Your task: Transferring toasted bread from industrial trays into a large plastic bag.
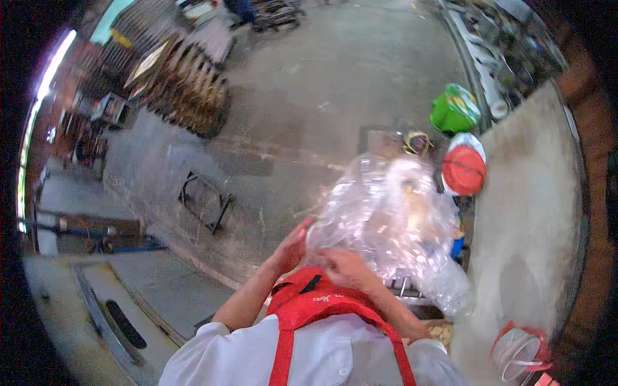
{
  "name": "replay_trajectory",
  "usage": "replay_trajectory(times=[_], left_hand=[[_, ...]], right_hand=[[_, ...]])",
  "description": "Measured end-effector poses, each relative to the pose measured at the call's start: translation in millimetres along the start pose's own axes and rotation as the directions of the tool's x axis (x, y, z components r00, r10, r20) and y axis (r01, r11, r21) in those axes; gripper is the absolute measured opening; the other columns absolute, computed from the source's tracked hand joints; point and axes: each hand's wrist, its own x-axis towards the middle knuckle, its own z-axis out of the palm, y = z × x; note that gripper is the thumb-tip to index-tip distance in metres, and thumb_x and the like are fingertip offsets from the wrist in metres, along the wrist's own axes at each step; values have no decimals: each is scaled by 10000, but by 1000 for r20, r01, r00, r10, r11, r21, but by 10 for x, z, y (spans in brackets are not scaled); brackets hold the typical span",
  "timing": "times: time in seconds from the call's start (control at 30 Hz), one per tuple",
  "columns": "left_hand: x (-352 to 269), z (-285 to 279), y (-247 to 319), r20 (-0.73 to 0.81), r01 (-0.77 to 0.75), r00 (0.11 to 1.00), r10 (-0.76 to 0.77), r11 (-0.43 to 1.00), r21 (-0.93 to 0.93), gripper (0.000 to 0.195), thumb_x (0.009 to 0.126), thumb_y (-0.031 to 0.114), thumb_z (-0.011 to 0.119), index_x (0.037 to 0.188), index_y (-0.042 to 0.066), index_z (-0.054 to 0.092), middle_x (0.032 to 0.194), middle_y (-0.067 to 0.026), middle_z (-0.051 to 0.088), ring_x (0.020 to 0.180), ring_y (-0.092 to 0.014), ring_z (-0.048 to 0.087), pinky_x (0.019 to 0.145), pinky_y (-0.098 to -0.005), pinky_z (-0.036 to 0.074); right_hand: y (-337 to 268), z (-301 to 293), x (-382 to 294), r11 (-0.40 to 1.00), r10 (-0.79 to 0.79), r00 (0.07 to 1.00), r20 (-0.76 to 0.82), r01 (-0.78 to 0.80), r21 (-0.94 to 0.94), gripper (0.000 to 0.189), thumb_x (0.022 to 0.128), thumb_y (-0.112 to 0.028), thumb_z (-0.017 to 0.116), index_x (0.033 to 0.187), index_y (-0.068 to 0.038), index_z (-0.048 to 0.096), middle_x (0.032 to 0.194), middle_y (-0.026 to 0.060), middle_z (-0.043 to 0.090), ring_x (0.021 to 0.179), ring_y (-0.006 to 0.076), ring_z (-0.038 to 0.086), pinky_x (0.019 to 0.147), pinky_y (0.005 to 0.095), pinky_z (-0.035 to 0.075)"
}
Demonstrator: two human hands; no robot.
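Note:
A large, crinkled sheet or bag of clear plastic film (386,212) spreads in front of me and to the right, over items that show only dimly through it. My left hand (293,246) is raised at the film's left edge, its fingers extended. Close to the red apron (318,294), my right hand (340,265) lies at the film's lower edge, blurred, with its fingers partly bent. Whether either hand grips the film cannot be made out.
To the right stand a green bucket (454,110), a red round container (463,170) and a long pale ledge (526,207). A dark metal frame (205,202) is on the concrete floor. Stacked brownish pieces (188,91) are at upper left, a clear red-rimmed container (516,354) at lower right.

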Motion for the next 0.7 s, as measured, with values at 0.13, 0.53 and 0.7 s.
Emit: replay_trajectory(times=[0.13, 0.53, 0.7], left_hand=[[-356, -849, 250, -222, -180, 949, 223, 963, 199, 582, 821, 193, 606, 1339, 97, 359, 1123, -90, 559, 996, -206, 537, 812, -365, 474], [-1457, -1970, 1204, -249, -458, 783, 570, 799, 390, 409, 885, 78, 501, 1291, 96, 460, 956, 4, 590, 803, -70, 518, 732, -237, 442], [-1387, -1953, 1701, -12, -519, 807, 590, 720, 461, 389, 894, 115, 496, 1281, 93, 470, 1087, -55, 573, 929, -137, 541, 846, -296, 436]], right_hand=[[-663, 754, 544, 959, -276, 877, 393, 280, 48, 437, 759, -222, 611, 1163, -71, 541, 921, 171, 603, 866, 341, 577, 803, 430, 461], [-270, 1123, 2525, 965, 232, 972, 33, -235, 114, 490, 818, -199, 635, 1248, -38, 466, 1013, 56, 580, 931, 153, 553, 798, 288, 456], [115, 1721, 3498, 817, 391, 818, 421, -520, 251, 721, 794, -374, 645, 1364, -66, 331, 1277, 103, 467, 1131, 186, 470, 857, 381, 418]])
